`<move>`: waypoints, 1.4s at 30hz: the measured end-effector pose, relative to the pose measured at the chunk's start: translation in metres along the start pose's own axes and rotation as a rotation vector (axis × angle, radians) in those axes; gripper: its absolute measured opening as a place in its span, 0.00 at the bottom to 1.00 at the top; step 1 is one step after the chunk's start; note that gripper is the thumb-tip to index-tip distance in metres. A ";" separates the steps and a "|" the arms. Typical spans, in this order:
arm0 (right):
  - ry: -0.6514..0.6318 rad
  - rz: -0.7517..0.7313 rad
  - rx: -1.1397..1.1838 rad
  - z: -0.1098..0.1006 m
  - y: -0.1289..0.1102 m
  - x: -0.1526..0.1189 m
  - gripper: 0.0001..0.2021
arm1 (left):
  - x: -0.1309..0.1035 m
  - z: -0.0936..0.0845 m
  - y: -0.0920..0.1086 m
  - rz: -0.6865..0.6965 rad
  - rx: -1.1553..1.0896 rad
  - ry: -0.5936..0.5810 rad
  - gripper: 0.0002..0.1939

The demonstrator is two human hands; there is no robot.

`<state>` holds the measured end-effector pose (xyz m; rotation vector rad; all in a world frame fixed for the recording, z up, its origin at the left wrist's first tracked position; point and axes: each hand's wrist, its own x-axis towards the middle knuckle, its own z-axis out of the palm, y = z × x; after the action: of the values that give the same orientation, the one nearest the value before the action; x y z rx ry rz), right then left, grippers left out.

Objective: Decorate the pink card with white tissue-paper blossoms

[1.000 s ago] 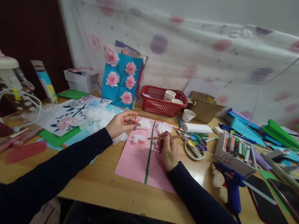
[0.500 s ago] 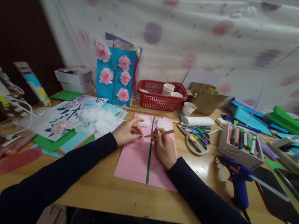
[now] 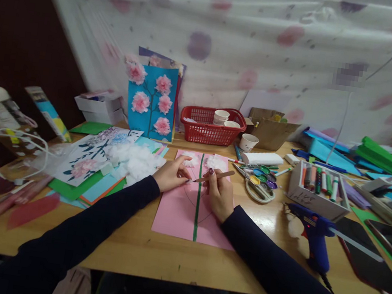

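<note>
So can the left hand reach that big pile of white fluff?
Probably yes. The white fluff lies close beside the left hand, with nothing seen standing between them, though I can't tell whether it is pinching something.

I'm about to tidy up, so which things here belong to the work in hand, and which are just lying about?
Seemingly in the work:
slim pointed tool in the right hand
pink sheet with the green stripe
white fluff on its upper part

Seemingly just lying about:
red basket
paper cup
box of markers
nearer phone
</note>
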<state>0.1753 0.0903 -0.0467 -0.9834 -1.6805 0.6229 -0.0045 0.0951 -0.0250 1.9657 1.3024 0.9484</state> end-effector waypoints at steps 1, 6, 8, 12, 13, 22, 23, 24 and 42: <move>-0.015 -0.008 0.000 0.000 0.000 0.000 0.18 | 0.000 0.000 0.000 0.004 -0.001 0.004 0.29; -0.090 -0.067 -0.010 0.002 -0.001 0.000 0.19 | 0.000 0.001 -0.002 0.025 0.009 0.015 0.29; -0.104 -0.068 -0.005 0.002 -0.002 0.000 0.19 | 0.000 0.001 -0.002 0.036 0.024 0.013 0.29; -0.122 -0.050 -0.016 0.003 -0.003 0.000 0.19 | 0.000 0.001 -0.003 0.051 0.037 0.006 0.29; -0.124 -0.049 -0.022 0.004 -0.003 0.000 0.18 | 0.001 0.001 -0.003 0.053 0.037 0.006 0.29; -0.165 -0.057 -0.038 0.005 0.002 -0.001 0.16 | 0.002 0.002 -0.007 0.084 0.036 -0.010 0.29; -0.171 -0.064 -0.055 0.005 0.003 -0.001 0.15 | 0.002 0.002 -0.007 0.086 0.033 -0.011 0.29; -0.179 -0.070 -0.075 0.005 0.003 -0.001 0.15 | 0.001 0.002 -0.006 0.088 0.030 -0.010 0.29; -0.040 -0.004 0.037 0.003 0.002 -0.002 0.16 | -0.004 -0.046 -0.002 0.043 0.109 0.255 0.21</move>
<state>0.1734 0.0896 -0.0498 -0.9462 -1.7003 0.6725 -0.0439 0.0961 -0.0013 2.0119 1.4839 1.2037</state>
